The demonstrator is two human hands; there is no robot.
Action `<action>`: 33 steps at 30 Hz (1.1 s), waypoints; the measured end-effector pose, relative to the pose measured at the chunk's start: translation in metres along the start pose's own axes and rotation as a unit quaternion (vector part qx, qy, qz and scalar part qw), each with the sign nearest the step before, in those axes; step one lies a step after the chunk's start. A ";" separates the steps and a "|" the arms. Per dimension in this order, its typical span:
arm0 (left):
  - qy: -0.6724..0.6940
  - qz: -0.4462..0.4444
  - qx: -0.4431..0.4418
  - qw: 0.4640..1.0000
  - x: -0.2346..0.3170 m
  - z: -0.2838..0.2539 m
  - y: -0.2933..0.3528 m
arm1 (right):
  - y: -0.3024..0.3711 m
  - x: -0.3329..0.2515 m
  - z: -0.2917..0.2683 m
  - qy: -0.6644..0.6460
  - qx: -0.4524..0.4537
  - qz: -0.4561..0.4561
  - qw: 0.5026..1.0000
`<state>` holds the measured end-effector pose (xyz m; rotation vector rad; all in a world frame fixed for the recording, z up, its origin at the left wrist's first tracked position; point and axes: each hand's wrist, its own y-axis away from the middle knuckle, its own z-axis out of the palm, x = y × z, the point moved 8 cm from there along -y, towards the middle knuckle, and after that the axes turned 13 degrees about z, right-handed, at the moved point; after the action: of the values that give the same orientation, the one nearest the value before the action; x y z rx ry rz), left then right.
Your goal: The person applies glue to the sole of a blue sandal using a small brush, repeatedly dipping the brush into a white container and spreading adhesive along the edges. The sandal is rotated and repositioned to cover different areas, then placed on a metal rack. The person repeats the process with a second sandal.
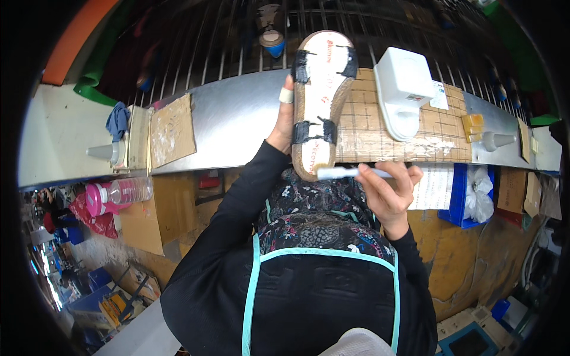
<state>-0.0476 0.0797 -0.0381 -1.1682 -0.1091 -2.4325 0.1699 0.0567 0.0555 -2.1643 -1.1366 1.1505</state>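
Observation:
My left hand [283, 121] grips the side of a sandal [317, 107], holding it upright above the front edge of the bench. Its white underside faces me, with red print, a tan woven-looking rim and black strap ends folded over at two places. A pale tape wraps one finger of that hand. My right hand [389, 193] pinches a white-handled brush [339, 172] between thumb and fingers. The brush's bristle end lies at the sandal's lower, narrower end and appears to touch it. How the left fingers wrap behind the sandal is hidden.
A white dispenser-like container [405, 89] stands on taped cardboard [362, 127] to the right. Beyond the metal bench runs a roller rack [237, 47] bearing a blue-and-tan cup [273, 44]. Grey cones [497, 140] sit at both sides. A blue bin [454, 196] hangs lower right.

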 end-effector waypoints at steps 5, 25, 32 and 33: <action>0.041 -0.070 0.028 0.996 -0.016 -0.007 0.006 | 0.005 0.117 -0.038 -0.001 0.021 0.334 0.942; -0.011 -0.110 -0.013 0.994 -0.066 -0.001 0.006 | -0.008 0.193 -0.039 0.082 -0.104 0.423 0.897; 0.014 -0.142 -0.078 0.987 -0.066 0.031 0.011 | -0.061 0.136 -0.021 -0.192 -0.055 0.321 0.926; 0.004 -0.130 -0.085 0.988 -0.063 0.034 0.011 | -0.071 0.127 -0.016 -0.174 -0.047 0.291 0.940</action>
<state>0.0163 0.1009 -0.0655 -1.2870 -0.0553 -2.7188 0.1913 0.2011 0.0533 -2.5267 -0.6885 1.8213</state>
